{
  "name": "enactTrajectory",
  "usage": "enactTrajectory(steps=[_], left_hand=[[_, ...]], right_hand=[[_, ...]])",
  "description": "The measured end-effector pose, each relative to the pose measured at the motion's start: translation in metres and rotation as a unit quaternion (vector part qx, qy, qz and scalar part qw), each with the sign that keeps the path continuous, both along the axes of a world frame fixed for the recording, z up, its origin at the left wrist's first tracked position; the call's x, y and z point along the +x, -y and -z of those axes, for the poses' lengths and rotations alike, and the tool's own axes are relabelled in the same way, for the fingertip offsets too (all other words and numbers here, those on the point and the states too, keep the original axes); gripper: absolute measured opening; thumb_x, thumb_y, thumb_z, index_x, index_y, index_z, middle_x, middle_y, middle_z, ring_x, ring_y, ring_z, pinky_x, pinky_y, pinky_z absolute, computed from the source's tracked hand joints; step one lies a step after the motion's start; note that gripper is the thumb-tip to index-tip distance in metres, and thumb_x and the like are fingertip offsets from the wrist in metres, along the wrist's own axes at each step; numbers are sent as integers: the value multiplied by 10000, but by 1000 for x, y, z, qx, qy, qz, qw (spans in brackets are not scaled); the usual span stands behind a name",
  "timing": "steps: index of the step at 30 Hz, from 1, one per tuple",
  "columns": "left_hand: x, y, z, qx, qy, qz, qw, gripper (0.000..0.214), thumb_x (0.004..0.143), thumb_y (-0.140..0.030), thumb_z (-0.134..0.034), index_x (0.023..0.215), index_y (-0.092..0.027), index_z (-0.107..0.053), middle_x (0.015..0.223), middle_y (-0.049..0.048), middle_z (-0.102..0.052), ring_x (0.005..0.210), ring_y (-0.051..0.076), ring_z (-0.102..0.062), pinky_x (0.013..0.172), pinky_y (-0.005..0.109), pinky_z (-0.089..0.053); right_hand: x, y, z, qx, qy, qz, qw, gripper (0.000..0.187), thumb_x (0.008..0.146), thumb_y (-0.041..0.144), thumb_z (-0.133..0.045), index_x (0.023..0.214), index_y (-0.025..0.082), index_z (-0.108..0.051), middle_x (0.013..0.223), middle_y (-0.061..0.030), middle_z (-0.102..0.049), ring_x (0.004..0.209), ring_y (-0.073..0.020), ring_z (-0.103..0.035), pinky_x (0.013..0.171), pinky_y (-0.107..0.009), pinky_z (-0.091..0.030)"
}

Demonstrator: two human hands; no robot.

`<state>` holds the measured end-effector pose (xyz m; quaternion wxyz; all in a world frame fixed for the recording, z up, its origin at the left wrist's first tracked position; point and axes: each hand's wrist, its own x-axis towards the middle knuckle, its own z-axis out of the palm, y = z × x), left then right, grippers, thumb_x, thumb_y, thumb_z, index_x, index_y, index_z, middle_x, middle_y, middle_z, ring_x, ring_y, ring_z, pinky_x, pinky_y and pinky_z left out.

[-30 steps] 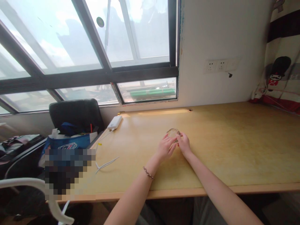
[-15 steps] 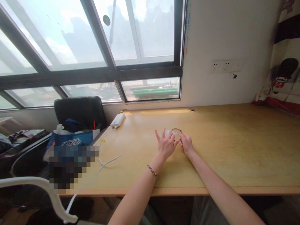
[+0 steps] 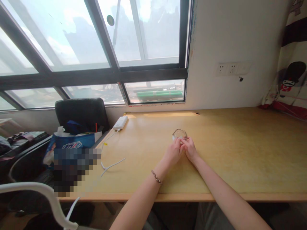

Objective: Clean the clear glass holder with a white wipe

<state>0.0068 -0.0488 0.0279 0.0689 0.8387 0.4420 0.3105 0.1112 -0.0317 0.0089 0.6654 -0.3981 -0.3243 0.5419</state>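
Observation:
A thin brownish loop, bracelet-like in shape, stands out beyond my fingertips over the middle of the table. Its near side is hidden by my fingers. At its left side is a small whitish, translucent piece, whose kind I cannot make out. My left hand has its fingers drawn together at the loop's near edge, touching the other hand. Closed on the loop's near right side is my right hand. A braided bracelet circles my left wrist.
The wooden table runs below a window and wall. A white power bank with a white cable lies at its left edge. Left of the table stand a black chair and a blue bag. A white curved tube crosses the lower left.
My left hand's raised, spread fingers have come down and drawn together beside my right hand. More of the loop now shows beyond the fingertips. My right hand has barely moved.

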Motion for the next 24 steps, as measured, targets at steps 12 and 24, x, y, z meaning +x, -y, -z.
enactTrajectory(steps=[12, 24], left_hand=[[-10, -17, 8, 18, 34, 98, 994, 209, 769, -222, -500, 976, -203, -499, 994, 61, -526, 898, 158, -538, 771, 281, -465], [-19, -25, 8, 39, -19, 81, 996, 189, 796, -163, -440, 959, -191, -531, 981, 70, -562, 957, 178, -513, 825, 349, -432]], right_hand=[[6, -2, -5, -57, -106, -125, 985, 352, 694, 518, -497, 735, 176, -569, 795, -63, -640, 701, -180, -600, 535, -284, -470], [17, -7, -3, -59, -34, -61, 996, 195, 630, 273, -536, 787, 161, -570, 719, -26, -645, 640, -163, -593, 606, -307, -488]])
